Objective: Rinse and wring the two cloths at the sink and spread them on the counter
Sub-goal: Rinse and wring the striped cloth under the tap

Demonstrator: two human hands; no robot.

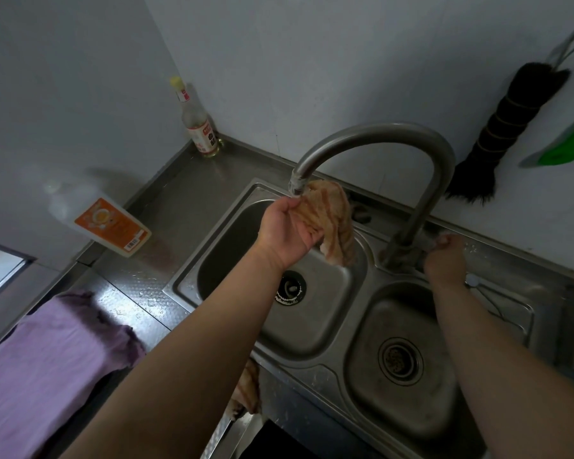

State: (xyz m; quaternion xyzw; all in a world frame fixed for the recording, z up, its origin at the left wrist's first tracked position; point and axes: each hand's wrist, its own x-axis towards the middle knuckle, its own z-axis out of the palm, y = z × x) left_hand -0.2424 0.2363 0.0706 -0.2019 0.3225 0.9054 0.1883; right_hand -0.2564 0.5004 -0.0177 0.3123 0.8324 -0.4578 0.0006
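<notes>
**Orange cloth under the spout, purple cloth on the bench**

We hold the orange cloth [328, 220] up in our left hand [287, 231], directly beneath the mouth of the curved faucet [378, 134]. The grip of that hand is closed on the cloth's upper edge, and the rest of the fabric hangs down over the left basin [312, 313] of the double steel sink. Our right hand [444, 256] reaches behind the faucet's base, its fingers curled around what seems to be the tap handle [433, 241], though blur hides the detail. We cannot tell whether water is running.

The purple cloth [53, 352] lies spread on the bench [186, 193] to the left of the sink, well apart from both hands. Another scrap of orange fabric [246, 389] shows at the sink's front edge, partly hidden by our left forearm.

At the back corner stands a glass bottle [198, 124] with a yellow cap, and a plastic bottle [103, 220] with an orange label sits by the left wall. A dark brush [504, 127] hangs on the wall right of the faucet.
</notes>
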